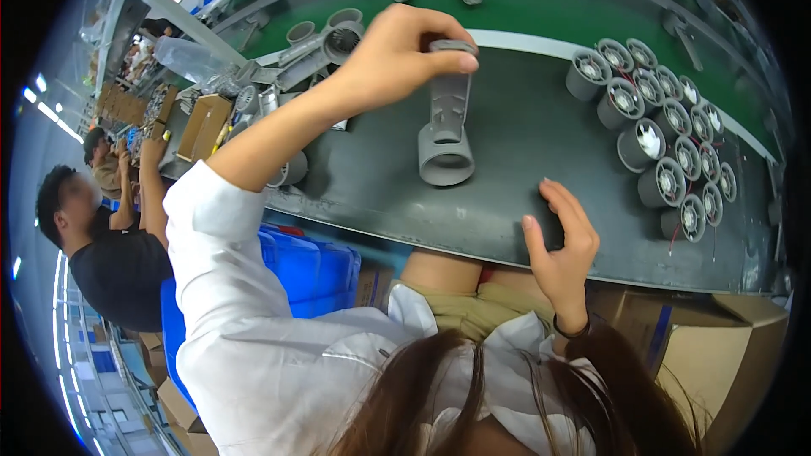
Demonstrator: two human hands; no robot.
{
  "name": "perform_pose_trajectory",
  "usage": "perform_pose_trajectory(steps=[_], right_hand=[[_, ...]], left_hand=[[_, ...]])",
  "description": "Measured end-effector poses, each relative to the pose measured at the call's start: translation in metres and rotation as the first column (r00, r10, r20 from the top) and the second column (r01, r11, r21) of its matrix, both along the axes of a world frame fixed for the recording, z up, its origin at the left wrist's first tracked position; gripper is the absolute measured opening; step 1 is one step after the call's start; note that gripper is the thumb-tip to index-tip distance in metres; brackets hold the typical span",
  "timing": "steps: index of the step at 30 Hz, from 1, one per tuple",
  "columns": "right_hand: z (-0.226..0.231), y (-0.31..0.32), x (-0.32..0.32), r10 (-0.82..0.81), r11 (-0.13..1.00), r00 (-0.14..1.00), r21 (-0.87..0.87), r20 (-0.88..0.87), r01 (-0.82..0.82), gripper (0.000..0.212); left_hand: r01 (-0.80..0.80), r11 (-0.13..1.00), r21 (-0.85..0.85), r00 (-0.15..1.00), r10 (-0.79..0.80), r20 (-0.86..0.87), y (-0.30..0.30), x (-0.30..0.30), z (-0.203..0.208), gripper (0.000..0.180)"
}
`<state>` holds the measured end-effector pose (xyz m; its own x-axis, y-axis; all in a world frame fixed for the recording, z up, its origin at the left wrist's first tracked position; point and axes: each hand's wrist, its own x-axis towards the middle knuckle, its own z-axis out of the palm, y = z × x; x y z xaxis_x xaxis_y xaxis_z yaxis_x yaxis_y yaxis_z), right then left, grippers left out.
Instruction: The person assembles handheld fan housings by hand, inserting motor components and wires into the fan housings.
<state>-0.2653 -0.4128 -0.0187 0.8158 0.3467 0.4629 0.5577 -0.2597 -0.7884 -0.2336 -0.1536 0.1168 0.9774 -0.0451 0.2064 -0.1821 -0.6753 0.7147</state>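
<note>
My left hand (pixel 395 57) is closed around the upper end of a grey plastic housing (pixel 449 108), with thumb and fingers pinching its handle. This housing has a long handle and a wide round barrel, like a hair dryer shell. Its barrel is at the lower end, over the dark work table (pixel 372 173), with the open ring facing toward me. Whether the barrel touches the table I cannot tell. My right hand (pixel 568 245) is open and holds nothing, its thumb and fingers apart above the table's near edge, to the right of the housing.
Several round grey fan units (pixel 624 97) with thin wires stand at the right. More grey housings (pixel 306 59) lie at the back left beside a cardboard box (pixel 204 127). A green conveyor belt (pixel 524 13) runs behind. A co-worker (pixel 118 262) sits at the left, near a blue bin (pixel 308 274).
</note>
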Motion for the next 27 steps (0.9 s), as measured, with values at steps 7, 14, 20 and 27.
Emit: perform_pose_trajectory(steps=[7, 14, 20, 27], right_hand=[[0.005, -0.001, 0.000, 0.161, 0.986, 0.972, 0.080, -0.171, -0.150, 0.063], [0.011, 0.016, -0.009, 0.240, 0.970, 0.968, -0.011, -0.076, -0.242, 0.076], [0.013, 0.036, -0.012, 0.334, 0.942, 0.941, -0.021, -0.057, -0.336, 0.078], [0.016, 0.018, -0.008, 0.242, 0.970, 0.970, 0.014, 0.009, -0.243, 0.057]], left_hand=[[0.344, 0.889, 0.302, 0.887, -0.413, 0.207, 0.002, -0.052, 0.000, 0.024], [0.276, 0.507, 0.816, 0.460, -0.815, 0.351, -0.007, -0.114, -0.023, 0.010], [0.006, 0.407, 0.913, 0.263, -0.882, 0.391, -0.007, -0.127, -0.046, 0.007], [-0.039, 0.511, 0.859, 0.464, -0.752, 0.468, -0.007, -0.129, -0.054, 0.006]])
